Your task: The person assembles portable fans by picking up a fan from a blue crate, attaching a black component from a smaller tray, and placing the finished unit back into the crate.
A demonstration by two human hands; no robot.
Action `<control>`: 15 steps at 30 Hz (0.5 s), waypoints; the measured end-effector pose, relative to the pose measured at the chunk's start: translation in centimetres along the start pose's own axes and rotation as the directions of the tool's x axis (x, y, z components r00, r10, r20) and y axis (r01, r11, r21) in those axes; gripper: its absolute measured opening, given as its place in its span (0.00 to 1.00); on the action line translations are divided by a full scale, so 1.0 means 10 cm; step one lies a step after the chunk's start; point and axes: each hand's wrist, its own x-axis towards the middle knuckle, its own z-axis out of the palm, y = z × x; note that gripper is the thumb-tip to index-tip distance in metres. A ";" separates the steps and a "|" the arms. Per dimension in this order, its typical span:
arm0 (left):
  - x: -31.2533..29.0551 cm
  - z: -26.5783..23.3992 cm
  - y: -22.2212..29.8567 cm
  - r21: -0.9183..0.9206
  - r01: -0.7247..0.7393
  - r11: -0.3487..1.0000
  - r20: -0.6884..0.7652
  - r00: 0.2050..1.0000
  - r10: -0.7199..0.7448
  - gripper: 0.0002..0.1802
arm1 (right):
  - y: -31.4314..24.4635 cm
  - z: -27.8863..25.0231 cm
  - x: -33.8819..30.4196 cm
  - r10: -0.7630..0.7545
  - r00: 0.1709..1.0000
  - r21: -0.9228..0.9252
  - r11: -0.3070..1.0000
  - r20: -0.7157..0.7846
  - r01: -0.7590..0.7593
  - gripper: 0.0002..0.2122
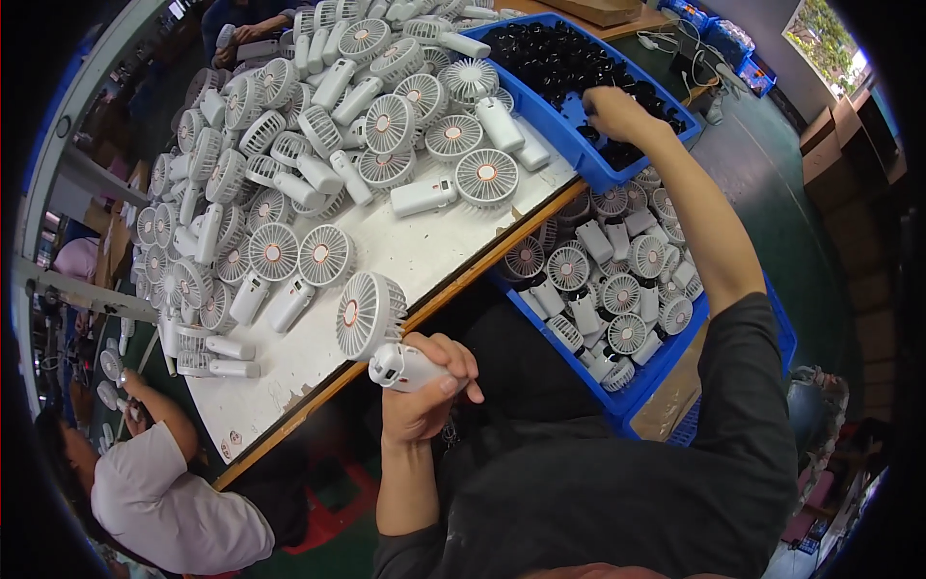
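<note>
A white handheld fan [371, 317] with an orange ring at its hub is in my left hand [424, 391], the fingers wrapped round its handle. Its round head points up and left, just over the table's near edge. My right hand [617, 114] reaches far right over a blue bin [600, 174] of small glossy black parts [559, 63]. Its fingers bend down in a pinch at the parts, and whatever is between the fingertips is hidden.
Many white fans [328, 125] lie heaped on the white table [424, 261]. Below the table edge, a second blue crate [627, 403] holds more fans, with black pieces among them. A person in a pale shirt [178, 502] sits at lower left; another person's hands [227, 48] show at the far end.
</note>
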 end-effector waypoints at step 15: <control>-0.06 -0.08 -0.23 0.876 -0.035 0.482 -0.226 0.851 0.473 0.18 | -2.61 0.12 -1.79 -0.398 0.831 0.565 0.610 -0.388 0.556 0.12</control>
